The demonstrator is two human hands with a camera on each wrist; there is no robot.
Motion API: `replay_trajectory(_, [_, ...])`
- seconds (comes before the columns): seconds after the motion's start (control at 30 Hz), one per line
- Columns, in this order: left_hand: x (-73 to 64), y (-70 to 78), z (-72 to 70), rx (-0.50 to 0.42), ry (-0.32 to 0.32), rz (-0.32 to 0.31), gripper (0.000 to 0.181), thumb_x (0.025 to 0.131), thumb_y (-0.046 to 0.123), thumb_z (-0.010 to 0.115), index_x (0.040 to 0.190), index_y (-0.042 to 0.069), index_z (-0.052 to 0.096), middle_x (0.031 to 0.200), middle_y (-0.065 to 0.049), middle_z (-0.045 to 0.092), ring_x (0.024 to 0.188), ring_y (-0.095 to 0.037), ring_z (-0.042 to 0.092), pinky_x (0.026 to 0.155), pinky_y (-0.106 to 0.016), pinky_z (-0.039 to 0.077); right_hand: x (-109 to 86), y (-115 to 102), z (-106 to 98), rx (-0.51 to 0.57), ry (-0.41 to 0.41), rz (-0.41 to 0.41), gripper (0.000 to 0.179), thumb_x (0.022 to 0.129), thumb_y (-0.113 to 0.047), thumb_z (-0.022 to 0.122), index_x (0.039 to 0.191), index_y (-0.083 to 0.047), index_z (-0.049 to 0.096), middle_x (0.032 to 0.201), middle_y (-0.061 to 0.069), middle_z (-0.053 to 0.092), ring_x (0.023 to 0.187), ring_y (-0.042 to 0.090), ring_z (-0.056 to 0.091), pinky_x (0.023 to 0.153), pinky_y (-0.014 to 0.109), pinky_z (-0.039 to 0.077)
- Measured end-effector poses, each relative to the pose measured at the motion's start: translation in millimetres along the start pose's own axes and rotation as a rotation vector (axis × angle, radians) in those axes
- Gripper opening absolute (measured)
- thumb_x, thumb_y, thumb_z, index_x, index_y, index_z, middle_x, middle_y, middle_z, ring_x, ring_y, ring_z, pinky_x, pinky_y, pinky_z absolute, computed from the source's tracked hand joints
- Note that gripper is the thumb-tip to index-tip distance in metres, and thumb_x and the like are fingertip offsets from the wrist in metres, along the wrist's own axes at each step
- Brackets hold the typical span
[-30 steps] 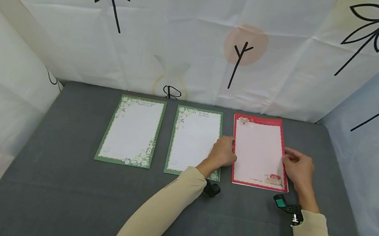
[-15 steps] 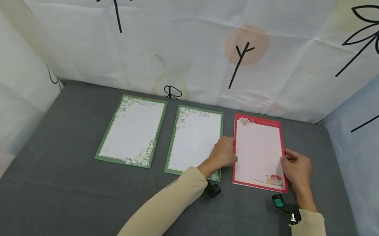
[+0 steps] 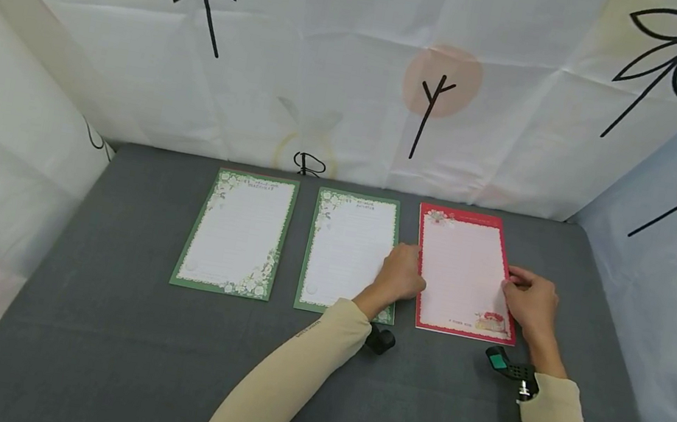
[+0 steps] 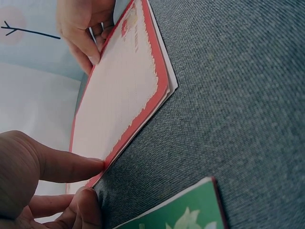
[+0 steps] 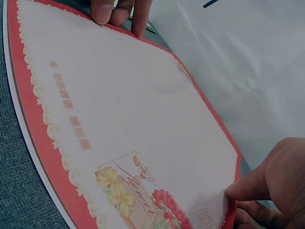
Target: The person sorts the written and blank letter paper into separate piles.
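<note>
A letter pad with a red border, pale lined paper and flower prints lies at the right of the row in the head view. My left hand pinches its left long edge, thumb on top and fingers curled at the side. Opposite, my right hand pinches the right edge near the lower half, its thumb pressing the top sheet. Along the near corner in the left wrist view, white sheets peek out under the red border. My left forearm crosses a green-bordered letter pad.
Another green-bordered letter pad lies farther left, roughly parallel to the others. All three rest on a grey cloth-covered table near its back edge. White printed curtains enclose the back and sides.
The red-bordered pad has turned very slightly, its top edge now more level. My right hand has shifted a little left, while the left hand keeps almost the same place.
</note>
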State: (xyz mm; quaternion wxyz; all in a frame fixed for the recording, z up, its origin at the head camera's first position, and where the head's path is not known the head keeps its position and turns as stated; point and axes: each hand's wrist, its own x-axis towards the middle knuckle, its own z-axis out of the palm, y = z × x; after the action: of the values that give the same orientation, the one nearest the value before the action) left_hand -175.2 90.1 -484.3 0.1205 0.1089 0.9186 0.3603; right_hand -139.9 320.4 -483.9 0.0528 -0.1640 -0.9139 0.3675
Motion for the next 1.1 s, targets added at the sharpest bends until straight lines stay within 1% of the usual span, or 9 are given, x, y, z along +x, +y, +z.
replay_trajectory(0.1, [-0.2,-0.5,-0.6,0.004,0.0,-0.001,0.052,0.084,0.003,0.068,0.135,-0.005,0.06,0.124,-0.017,0.062,0.11,-0.023,0.057,0.076,-0.031,0.05,0.4,0,1,0.001,0.003,0.005,0.036,0.098,-0.006,0.059,0.131,0.009,0.063,0.114,0.029,0.065,0.095,0.036,0.061,0.059,0.012,0.037])
replay_trajectory(0.2, [-0.1,-0.5,-0.6,0.003,0.006,0.001,0.05,0.084,0.003,0.067,0.133,-0.005,0.061,0.124,-0.017,0.062,0.11,-0.023,0.057,0.077,-0.031,0.051,1.0,-1,1,0.009,-0.004,0.016,0.037,0.098,-0.006,0.059,0.132,0.01,0.062,0.115,0.029,0.064,0.096,0.036,0.061,0.058,0.011,0.037])
replay_trajectory(0.4, [-0.5,1.3,-2.6,-0.006,0.013,0.003,0.042,0.086,0.003,0.066,0.127,-0.005,0.063,0.116,-0.016,0.063,0.098,-0.02,0.056,0.072,-0.031,0.05,0.1,-2,1,0.027,-0.013,0.048,0.039,0.1,-0.009,0.059,0.135,0.008,0.06,0.119,0.029,0.063,0.098,0.036,0.06,0.057,0.009,0.038])
replay_trajectory(0.57, [-2.6,2.3,-9.0,-0.061,0.028,0.025,0.041,0.087,0.003,0.062,0.127,-0.006,0.062,0.111,-0.016,0.063,0.094,-0.02,0.054,0.069,-0.03,0.047,-1.1,-2,0,0.046,-0.011,0.065,0.04,0.101,-0.011,0.059,0.136,0.007,0.059,0.122,0.028,0.062,0.1,0.036,0.059,0.058,0.008,0.039])
replay_trajectory(0.67, [-4.7,1.0,-14.1,-0.1,0.051,0.063,0.044,0.088,0.002,0.061,0.131,-0.008,0.06,0.106,-0.015,0.064,0.093,-0.021,0.056,0.069,-0.029,0.046,-1.3,-3,-2,0.05,0.006,0.063,0.039,0.101,-0.012,0.059,0.135,0.006,0.061,0.121,0.027,0.062,0.102,0.036,0.06,0.059,0.009,0.039])
replay_trajectory(0.77, [-7.2,-2.8,-19.4,-0.144,0.067,0.1,0.044,0.089,0.002,0.061,0.133,-0.008,0.06,0.1,-0.013,0.064,0.088,-0.022,0.059,0.067,-0.028,0.046,-2.3,-6,-2,0.05,0.027,0.04,0.038,0.1,-0.012,0.06,0.133,0.006,0.063,0.12,0.025,0.064,0.103,0.036,0.061,0.062,0.012,0.039])
replay_trajectory(0.87, [-10.5,-8.9,-25.5,-0.194,0.071,0.119,0.045,0.091,0.002,0.062,0.135,-0.007,0.059,0.1,-0.011,0.064,0.083,-0.019,0.059,0.066,-0.027,0.046,-4.8,-11,-2,0.045,0.037,-0.005,0.037,0.1,-0.012,0.06,0.132,0.006,0.063,0.118,0.026,0.065,0.104,0.037,0.061,0.064,0.014,0.039])
replay_trajectory(0.97, [-14.3,-15.8,-33.3,-0.227,0.073,0.12,0.045,0.093,0.003,0.063,0.137,-0.006,0.057,0.099,-0.01,0.061,0.08,-0.018,0.06,0.067,-0.026,0.046,-8.7,-17,-1,0.038,0.031,-0.055,0.038,0.1,-0.012,0.062,0.132,0.007,0.063,0.116,0.026,0.065,0.102,0.036,0.06,0.064,0.014,0.039])
replay_trajectory(1.1, [-19.8,-25.0,-44.9,-0.234,0.084,0.106,0.047,0.095,0.005,0.066,0.14,-0.005,0.055,0.101,-0.01,0.06,0.084,-0.019,0.062,0.069,-0.027,0.047,-13.6,-28,3,0.039,0.014,-0.116,0.037,0.099,-0.012,0.063,0.131,0.007,0.064,0.112,0.026,0.065,0.096,0.033,0.059,0.063,0.013,0.038])
